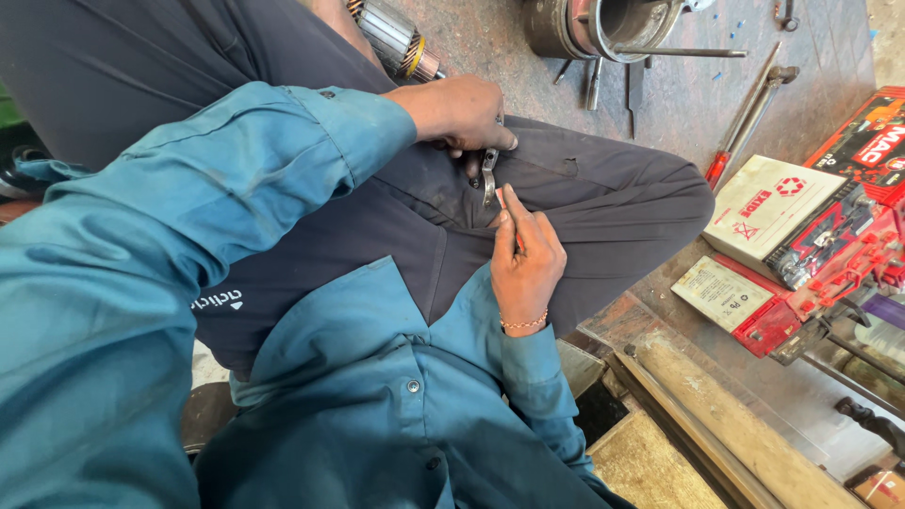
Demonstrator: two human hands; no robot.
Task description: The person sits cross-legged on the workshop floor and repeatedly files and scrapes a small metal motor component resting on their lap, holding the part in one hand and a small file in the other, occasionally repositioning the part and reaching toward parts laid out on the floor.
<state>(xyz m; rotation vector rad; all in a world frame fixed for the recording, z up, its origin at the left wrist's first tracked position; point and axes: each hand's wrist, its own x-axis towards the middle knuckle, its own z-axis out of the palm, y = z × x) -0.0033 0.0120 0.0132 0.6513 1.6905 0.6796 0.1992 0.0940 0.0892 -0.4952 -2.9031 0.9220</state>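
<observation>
My left hand (462, 113) is closed on the top end of a small curved metal bracket (488, 175), which hangs down over my dark trousers. My right hand (525, 254) is just below it, fingers closed on a thin red-handled tool (518, 243) whose tip meets the lower end of the bracket. Most of the tool is hidden inside the fist. Both arms wear teal sleeves, and a thin bracelet sits on the right wrist.
A motor armature (396, 40) lies on the floor beyond my knee. A metal cylinder housing (603, 26) and a red-handled screwdriver (749, 118) lie farther back. White and red battery cases (782, 226) stand at right, with wooden planks (726, 424) below them.
</observation>
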